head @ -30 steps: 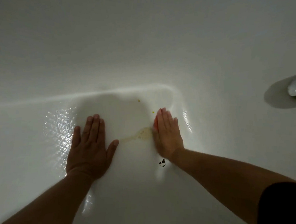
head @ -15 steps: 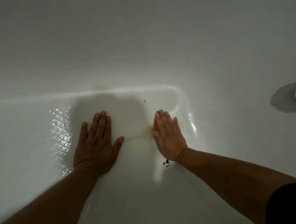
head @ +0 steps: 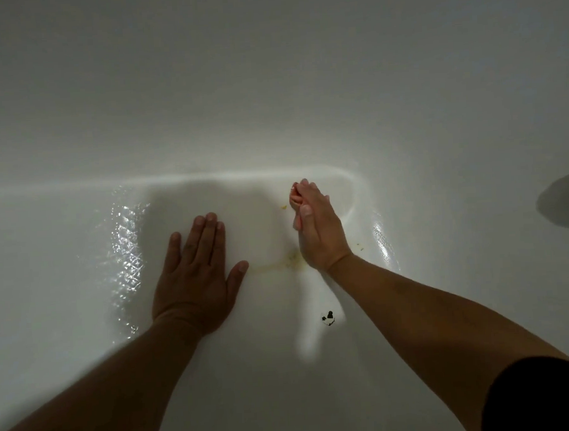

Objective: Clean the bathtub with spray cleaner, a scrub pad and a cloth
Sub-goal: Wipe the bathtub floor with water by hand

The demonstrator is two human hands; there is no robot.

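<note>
The right hand (head: 317, 233) has pushed the scrub pad (head: 294, 194) past the stain (head: 281, 265), fingers (head: 312, 195) straight together; left hand (head: 196, 279) flat.

We're down on the white bathtub (head: 268, 374) floor. A yellowish smear (head: 272, 265) runs across the middle, with yellow crumbs (head: 283, 207) beyond it. A black speck (head: 328, 318) sits nearer us, and a wet, bumpy patch (head: 126, 243) glistens on the left. The left hand (head: 194, 279) lies flat on the floor. The right hand (head: 317, 233) stands on edge, an orange scrub pad (head: 293, 195) peeking out at its fingertips.
</note>
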